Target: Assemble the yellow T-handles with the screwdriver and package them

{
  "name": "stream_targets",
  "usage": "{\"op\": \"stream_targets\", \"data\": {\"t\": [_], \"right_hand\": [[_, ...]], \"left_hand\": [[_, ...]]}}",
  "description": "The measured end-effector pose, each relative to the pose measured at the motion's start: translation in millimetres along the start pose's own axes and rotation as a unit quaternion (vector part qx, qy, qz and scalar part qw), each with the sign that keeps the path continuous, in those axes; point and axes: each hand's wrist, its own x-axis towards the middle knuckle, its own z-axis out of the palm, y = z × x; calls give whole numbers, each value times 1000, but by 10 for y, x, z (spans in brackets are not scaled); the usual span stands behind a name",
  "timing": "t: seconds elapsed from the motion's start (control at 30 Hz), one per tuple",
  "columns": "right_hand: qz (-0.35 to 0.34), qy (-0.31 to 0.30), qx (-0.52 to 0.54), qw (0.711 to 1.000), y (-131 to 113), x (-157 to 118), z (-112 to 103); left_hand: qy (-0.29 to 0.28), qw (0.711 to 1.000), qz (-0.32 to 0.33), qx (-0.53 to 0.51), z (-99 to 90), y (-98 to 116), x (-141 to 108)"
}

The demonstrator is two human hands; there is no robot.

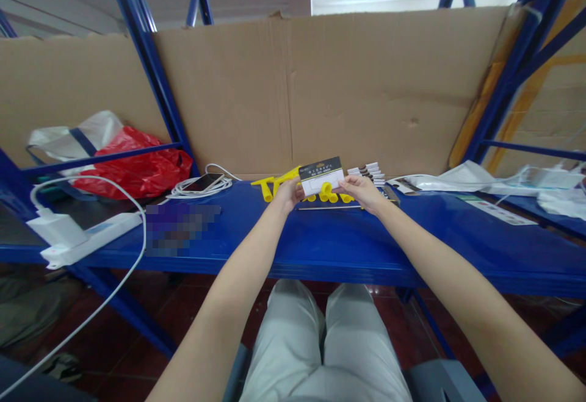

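Observation:
Between my two hands is a black and white printed card (320,173), raised above the blue shelf top. My left hand (290,193) is closed on the card's left edge. The fingers of my right hand (364,190) pinch its lower right side. Yellow plastic pieces (263,190) with tube-like ends lie behind and below the card, partly hidden by it and by my hands. One yellow tube end (325,191) shows in front of the card's lower edge. Several white-and-dark sticks (373,173) lie just beyond my right hand.
A white power strip (98,240) with a charger and looping cable lies at the left. Behind it are a red plastic bag (132,161), a coiled white cable (196,190) and a phone (204,182). White packaging (451,177) lies right. A cardboard panel (348,91) stands behind.

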Motion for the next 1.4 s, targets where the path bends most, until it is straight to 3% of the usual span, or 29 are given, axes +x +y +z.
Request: {"op": "stream_targets", "data": {"t": [0.2, 0.47, 0.83, 1.07, 1.2, 1.4], "right_hand": [[-9, 13, -27, 1000, 55, -9, 48], [-32, 43, -17, 998, 133, 30, 42], [-19, 86, 13, 996, 179, 57, 69], [-19, 93, 34, 995, 171, 40, 67], [-21, 122, 46, 991, 155, 54, 61], [9, 191, 48, 980, 135, 87, 21]], "left_hand": [[-1, 1000, -4, -16, 163, 0, -118], [37, 993, 18, 114, 130, -2, -199], [35, 996, 9, 85, 170, 14, -175], [-30, 998, -3, 51, 175, 73, -218], [-60, 998, 24, 15, 206, 94, -258], [15, 998, 61, 32, 281, 20, -291]]}}
